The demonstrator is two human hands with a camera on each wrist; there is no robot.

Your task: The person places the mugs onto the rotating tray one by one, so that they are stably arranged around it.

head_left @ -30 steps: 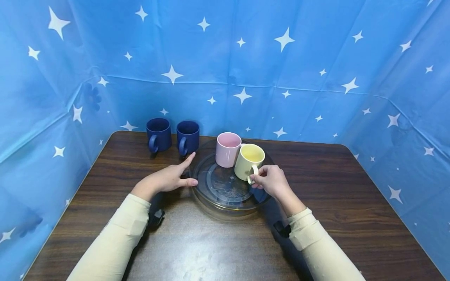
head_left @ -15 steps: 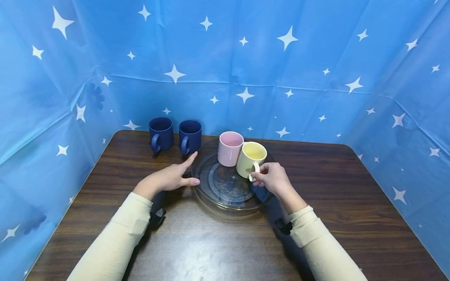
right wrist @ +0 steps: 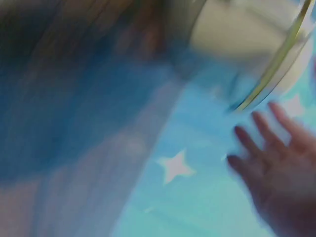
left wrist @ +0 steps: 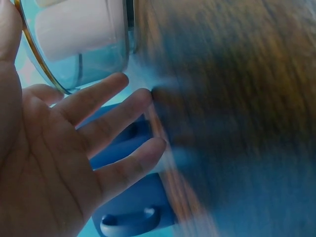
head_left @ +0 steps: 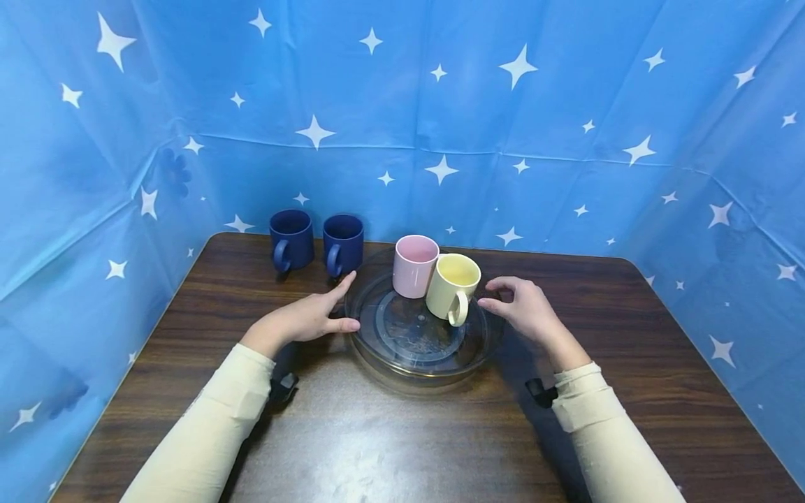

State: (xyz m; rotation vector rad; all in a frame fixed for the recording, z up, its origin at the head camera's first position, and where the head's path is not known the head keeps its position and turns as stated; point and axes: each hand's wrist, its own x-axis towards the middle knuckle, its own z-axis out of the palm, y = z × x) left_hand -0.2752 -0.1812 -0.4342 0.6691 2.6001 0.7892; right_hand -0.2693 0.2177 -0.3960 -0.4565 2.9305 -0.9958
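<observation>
A pink mug (head_left: 415, 268) and a pale yellow mug (head_left: 451, 288) stand side by side at the back of a round clear glass dish (head_left: 411, 360) with a thin gold rim. The yellow mug's handle faces forward and right. My left hand (head_left: 300, 323) is spread at the dish's left side, thumb and index fingertip right at the rim; its other fingers (left wrist: 118, 118) stretch out below the rim in the left wrist view. Just right of the yellow mug, my right hand (head_left: 530, 313) is empty, its fingers loosely bent and apart from the handle.
Two dark blue mugs, one at the far left (head_left: 292, 241) and one nearer the dish (head_left: 344, 244), stand behind my left hand. The brown wood-grain table (head_left: 377, 447) ends at a blue star-patterned curtain (head_left: 402, 91) at the back and sides.
My right hand has let go of the yellow mug's handle and moved off to the right. The left hand keeps its place at the dish's rim.
</observation>
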